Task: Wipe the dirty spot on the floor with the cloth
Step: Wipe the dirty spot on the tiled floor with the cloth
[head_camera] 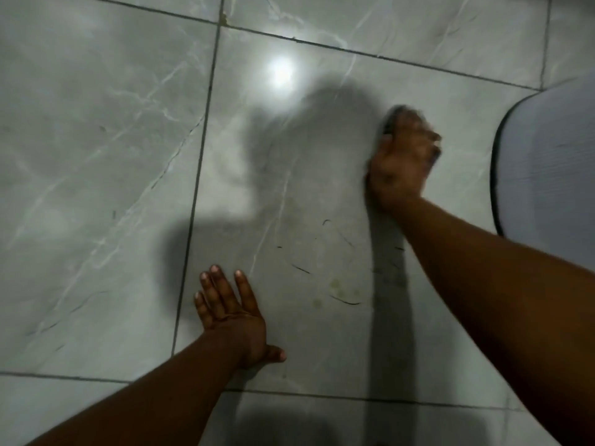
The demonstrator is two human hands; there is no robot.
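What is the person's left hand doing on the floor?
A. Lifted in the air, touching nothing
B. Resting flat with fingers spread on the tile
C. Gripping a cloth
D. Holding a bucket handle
B: the left hand lies palm down on the grey tile, fingers spread and holding nothing, while the blurred right hand is further away, pressed over something dark.

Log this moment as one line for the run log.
left hand flat on floor | right hand blurred, on dark cloth | yellowish spots between hands
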